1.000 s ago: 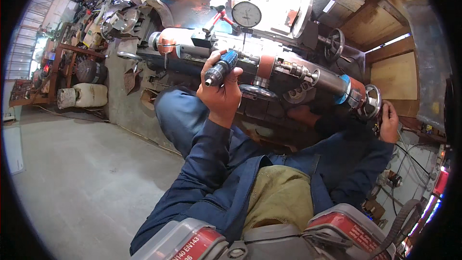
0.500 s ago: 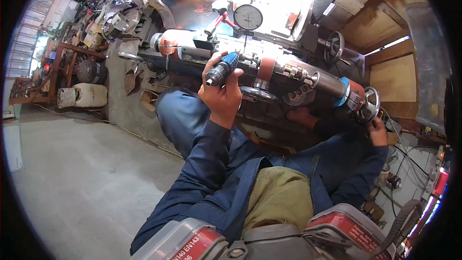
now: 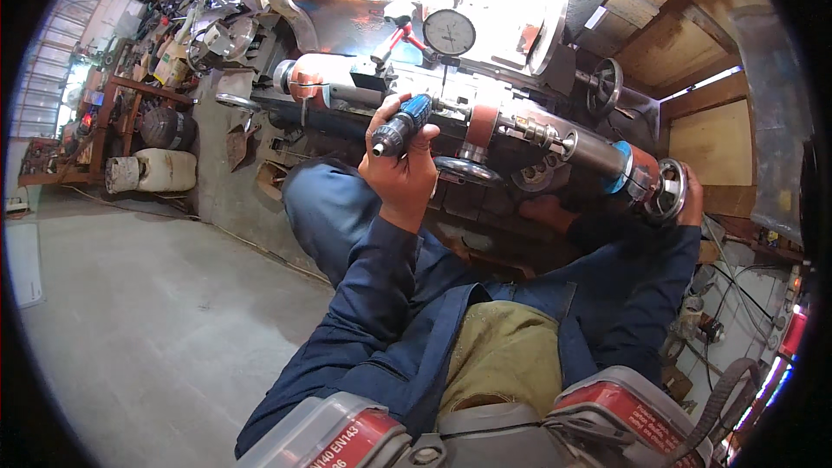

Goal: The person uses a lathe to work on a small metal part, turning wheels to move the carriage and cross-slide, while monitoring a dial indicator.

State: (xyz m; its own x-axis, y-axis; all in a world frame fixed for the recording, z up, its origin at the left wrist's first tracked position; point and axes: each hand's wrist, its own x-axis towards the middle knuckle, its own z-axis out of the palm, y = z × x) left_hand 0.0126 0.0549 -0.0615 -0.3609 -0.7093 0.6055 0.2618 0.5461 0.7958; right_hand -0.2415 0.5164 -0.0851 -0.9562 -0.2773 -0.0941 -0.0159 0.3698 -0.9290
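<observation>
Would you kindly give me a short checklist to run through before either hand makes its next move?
1. Left hand has the blue-and-black tool in its grip: ok, thumb and fingers hold its sides.
2. Silver end of the tool uncovered: ok, it shows beyond the fingers.
3. Right hand at the handwheel: ok, it is at the rim's right side.
4. Right hand's grip firm: cannot tell, the fingers are mostly hidden.
5. Dial gauge face unobstructed: ok, nothing covers it.
6. Gauge reading: cannot tell, the markings are too small.
</observation>
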